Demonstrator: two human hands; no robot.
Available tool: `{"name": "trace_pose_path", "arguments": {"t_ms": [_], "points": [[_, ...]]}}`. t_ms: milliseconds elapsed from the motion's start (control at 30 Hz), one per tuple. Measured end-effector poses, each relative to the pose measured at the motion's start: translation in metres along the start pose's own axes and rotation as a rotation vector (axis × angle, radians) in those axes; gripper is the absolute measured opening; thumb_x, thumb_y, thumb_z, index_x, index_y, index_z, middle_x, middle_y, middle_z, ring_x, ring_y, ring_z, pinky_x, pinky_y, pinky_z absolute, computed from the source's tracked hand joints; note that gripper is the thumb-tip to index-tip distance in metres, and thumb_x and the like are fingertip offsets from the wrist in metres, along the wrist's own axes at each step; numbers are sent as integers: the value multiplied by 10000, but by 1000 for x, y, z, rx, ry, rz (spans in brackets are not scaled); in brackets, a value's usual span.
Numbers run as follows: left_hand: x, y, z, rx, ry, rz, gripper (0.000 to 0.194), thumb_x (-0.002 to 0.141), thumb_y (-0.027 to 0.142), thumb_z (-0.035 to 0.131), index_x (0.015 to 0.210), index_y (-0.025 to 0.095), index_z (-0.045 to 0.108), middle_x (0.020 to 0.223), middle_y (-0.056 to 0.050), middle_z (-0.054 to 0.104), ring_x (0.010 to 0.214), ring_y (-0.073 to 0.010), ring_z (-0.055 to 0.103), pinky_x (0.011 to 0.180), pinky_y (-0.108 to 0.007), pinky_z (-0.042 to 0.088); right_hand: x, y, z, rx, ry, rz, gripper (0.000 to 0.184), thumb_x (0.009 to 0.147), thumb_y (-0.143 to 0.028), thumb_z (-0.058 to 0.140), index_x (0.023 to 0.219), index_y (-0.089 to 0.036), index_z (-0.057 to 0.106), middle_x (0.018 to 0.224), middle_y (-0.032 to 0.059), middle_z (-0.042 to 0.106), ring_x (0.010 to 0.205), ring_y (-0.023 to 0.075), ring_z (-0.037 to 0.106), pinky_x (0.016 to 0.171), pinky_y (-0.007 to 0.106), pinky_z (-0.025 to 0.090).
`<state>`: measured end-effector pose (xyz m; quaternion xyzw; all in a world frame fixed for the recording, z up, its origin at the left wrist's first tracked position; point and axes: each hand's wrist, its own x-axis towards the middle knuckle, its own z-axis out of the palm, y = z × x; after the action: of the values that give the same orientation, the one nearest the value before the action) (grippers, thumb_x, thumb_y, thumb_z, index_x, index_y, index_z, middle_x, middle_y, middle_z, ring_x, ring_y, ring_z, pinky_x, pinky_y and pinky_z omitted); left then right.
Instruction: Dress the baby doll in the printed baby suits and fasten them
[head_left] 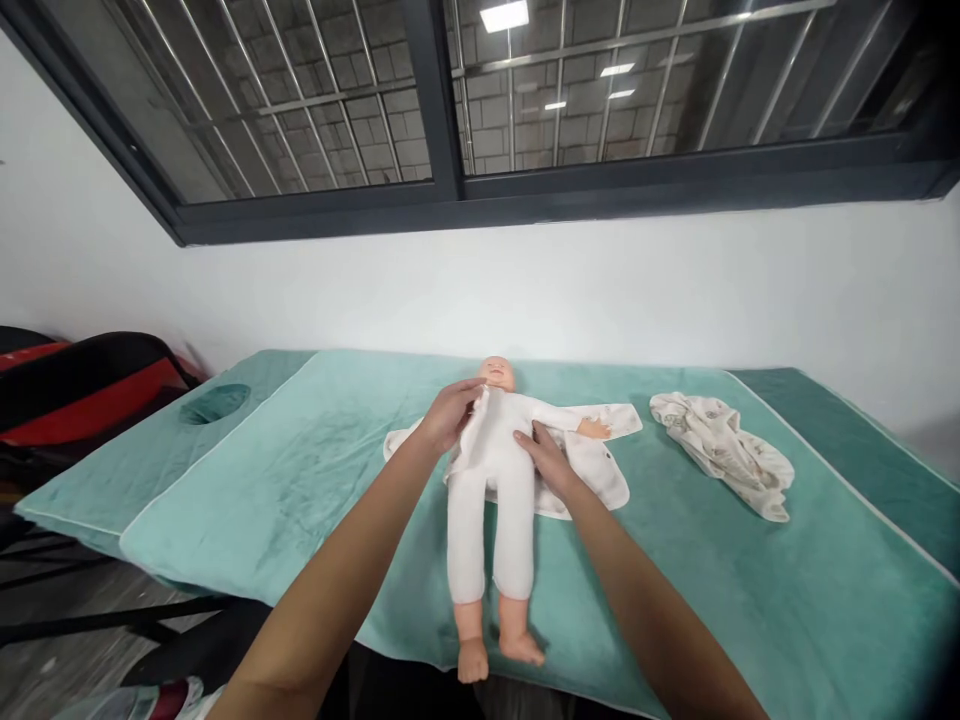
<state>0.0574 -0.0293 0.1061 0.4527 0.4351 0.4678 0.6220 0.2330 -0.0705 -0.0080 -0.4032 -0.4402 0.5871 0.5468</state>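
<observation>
A baby doll (pixel 499 430) with a white cloth body lies face up, its bare plastic feet towards me. Beneath it a light baby shirt (pixel 600 478) is spread out, with one sleeve lying past the doll's hand on the right. Over the doll's chest on the left, my left hand (pixel 448 418) is closed on the shirt's front edge, which is lifted; the doll's arm on that side is hidden. My right hand (pixel 549 460) holds the doll's waist from the right, thumb on the front and the other fingers partly hidden at its side.
A crumpled patterned cloth (pixel 724 450) lies to the right on the green padded bed (pixel 285 480). The bed has a face hole (pixel 215 403) at its left end. Red and black chairs (pixel 90 385) stand at the left. Behind are a white wall and a barred window.
</observation>
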Motion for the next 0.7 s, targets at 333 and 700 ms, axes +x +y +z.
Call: {"name": "trace_pose_path", "arguments": {"t_ms": [333, 700], "points": [[-19, 5, 31, 756, -262, 293, 331, 916, 330, 510, 1212, 219, 609, 1009, -55, 669, 874, -183, 652, 743, -325, 541, -7, -6, -2, -139, -50, -81, 624, 852, -528, 638, 1391, -240, 513, 1482, 50, 501, 1399, 245, 413, 1173, 395, 318], [52, -43, 90, 1699, -364, 803, 572, 851, 234, 619, 1391, 219, 431, 1386, -120, 525, 1287, -293, 472, 1044, -446, 373, 4, 15, -11, -97, -274, -196, 547, 841, -479, 662, 1324, -242, 562, 1402, 56, 566, 1314, 245, 496, 1116, 416, 386]]}}
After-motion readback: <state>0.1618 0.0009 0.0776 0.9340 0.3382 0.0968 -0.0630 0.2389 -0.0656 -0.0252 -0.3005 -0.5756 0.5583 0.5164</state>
